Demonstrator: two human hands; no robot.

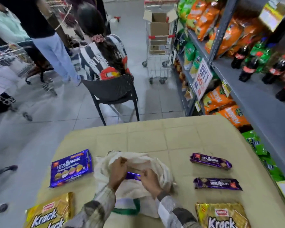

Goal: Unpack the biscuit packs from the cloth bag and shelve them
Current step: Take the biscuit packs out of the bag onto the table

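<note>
At the far left of the tabletop (155, 134) lay a gold cracker pack (49, 211), partly cut by the lower edge of the view. Just beyond it lay a wide purple pack (71, 167), flat and face up. Next came the cloth bag (161, 168), crumpled in the middle of the tabletop and directly in front of me. My left hand (118, 171) was curled round a fold of the bag's cloth and held it up from what was inside.

Between my two hands showed a short piece of a half-hidden purple pack (132, 175), not yet out of the bag and with cloth round both ends. Its long axis ran across me from left to right, a little lower at the right. My right hand (150, 180) touched its right end, and the fingertips seemed to pinch the wrapper there, though the cloth made this hard to confirm. I judged that this hand was the nearer one to a free end, so the pack should slide out along its own length toward the right while the left hand kept the cloth back.

Further right, well apart from the bag, two packs lay side by side: an upper slim pack (211, 162) and a lower slim pack (218, 183). A second gold pack (222, 216) lay nearest to me. The shelf (253, 99) stood at the far right — on the same side as my right hand.
</note>
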